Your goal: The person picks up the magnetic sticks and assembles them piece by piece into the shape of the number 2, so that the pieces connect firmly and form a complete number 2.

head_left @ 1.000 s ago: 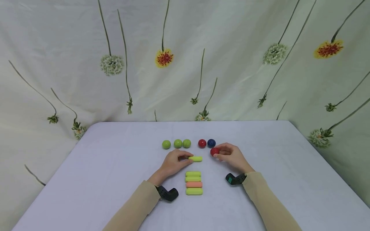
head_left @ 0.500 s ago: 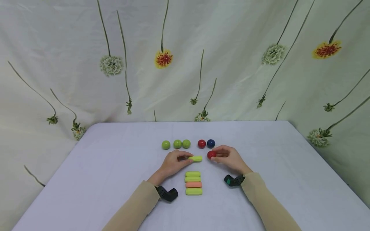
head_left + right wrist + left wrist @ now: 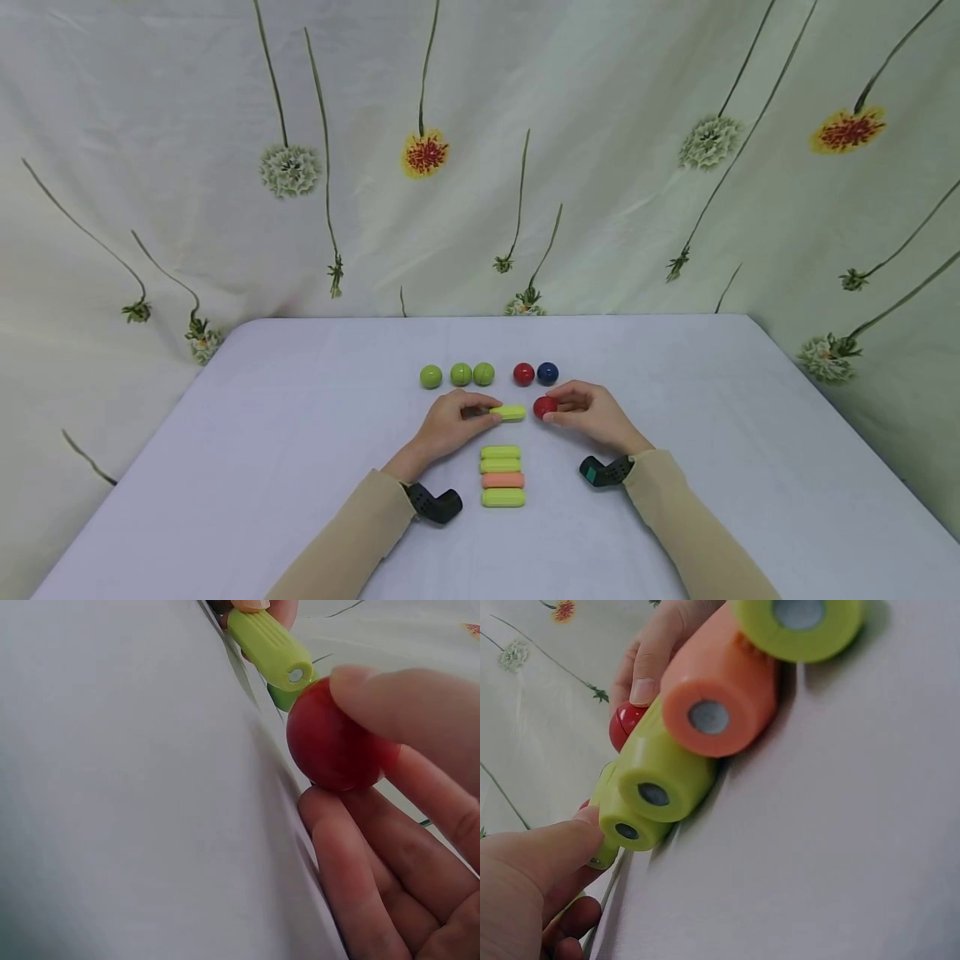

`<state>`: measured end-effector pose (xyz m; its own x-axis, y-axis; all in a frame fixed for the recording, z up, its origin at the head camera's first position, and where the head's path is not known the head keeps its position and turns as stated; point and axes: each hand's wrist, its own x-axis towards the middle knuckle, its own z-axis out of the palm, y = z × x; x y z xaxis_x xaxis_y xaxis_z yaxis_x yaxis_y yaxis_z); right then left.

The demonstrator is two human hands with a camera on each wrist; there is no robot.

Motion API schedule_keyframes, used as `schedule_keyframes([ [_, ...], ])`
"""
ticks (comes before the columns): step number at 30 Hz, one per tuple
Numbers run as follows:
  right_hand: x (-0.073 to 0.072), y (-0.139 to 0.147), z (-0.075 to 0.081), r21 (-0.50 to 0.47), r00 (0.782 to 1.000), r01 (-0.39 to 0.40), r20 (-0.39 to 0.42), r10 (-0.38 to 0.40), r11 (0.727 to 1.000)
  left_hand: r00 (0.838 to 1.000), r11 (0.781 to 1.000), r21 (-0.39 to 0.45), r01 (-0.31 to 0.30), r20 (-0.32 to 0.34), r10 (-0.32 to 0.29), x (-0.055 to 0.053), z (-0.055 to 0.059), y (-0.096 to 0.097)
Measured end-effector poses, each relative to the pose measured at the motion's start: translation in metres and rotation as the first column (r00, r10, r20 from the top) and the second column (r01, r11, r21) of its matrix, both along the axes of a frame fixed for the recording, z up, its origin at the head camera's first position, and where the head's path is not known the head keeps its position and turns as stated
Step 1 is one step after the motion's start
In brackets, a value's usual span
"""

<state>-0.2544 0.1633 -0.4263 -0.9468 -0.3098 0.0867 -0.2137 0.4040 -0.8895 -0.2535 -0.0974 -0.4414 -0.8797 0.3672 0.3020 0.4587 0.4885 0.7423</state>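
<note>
The left hand (image 3: 450, 423) pinches one end of a yellow-green rod (image 3: 513, 412), beyond four more rods (image 3: 501, 466) lying side by side (one is orange). Just right of the pinched rod, a red ball (image 3: 544, 407) is gripped by the right hand (image 3: 596, 412).

Tight in the middle, wide outside

The table (image 3: 315, 392) lies open outside both sleeves (image 3: 341, 537). Only a slim gap parts the yellow-green stick (image 3: 512, 412) in the left hand (image 3: 450, 423) from the red ball (image 3: 545, 407) in the right hand (image 3: 596, 414). Nearer the person, I see four sticks (image 3: 502, 481) blocking the middle. Beyond the hands, three green balls (image 3: 461, 374), a second red ball (image 3: 523, 374) and a blue ball (image 3: 547, 373) bar the way, with a small opening between the greens and that red.
</note>
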Motion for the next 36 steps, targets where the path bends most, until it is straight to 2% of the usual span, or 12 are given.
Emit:
schedule_keyframes([
  [9,-0.006,0.002,-0.01,0.004,1.0,-0.004,-0.001,0.004,1.0,1.0,1.0,0.004,0.003,0.004,-0.003,0.001,0.001,0.0],
  [23,-0.004,0.0,-0.01,0.014,1.0,-0.008,-0.014,0.008,1.0,1.0,1.0,-0.004,0.003,0.014,-0.003,0.002,0.002,0.0],
  [27,0.008,-0.005,0.006,0.034,1.0,-0.004,-0.026,0.005,0.999,1.0,1.0,0.004,0.012,0.007,-0.013,0.001,0.001,0.0],
  [30,0.009,-0.007,0.007,0.046,1.0,0.006,-0.024,-0.005,0.999,1.0,1.0,0.007,0.015,0.009,-0.015,0.002,0.0,0.0],
  [34,-0.003,-0.002,-0.011,0.038,1.0,0.008,-0.019,-0.008,0.999,1.0,1.0,0.002,0.013,0.012,-0.013,0.001,0.001,0.0],
  [36,-0.005,-0.001,-0.013,0.035,1.0,0.005,-0.019,-0.004,0.999,1.0,1.0,-0.003,0.011,0.012,-0.011,0.001,0.001,0.0],
])
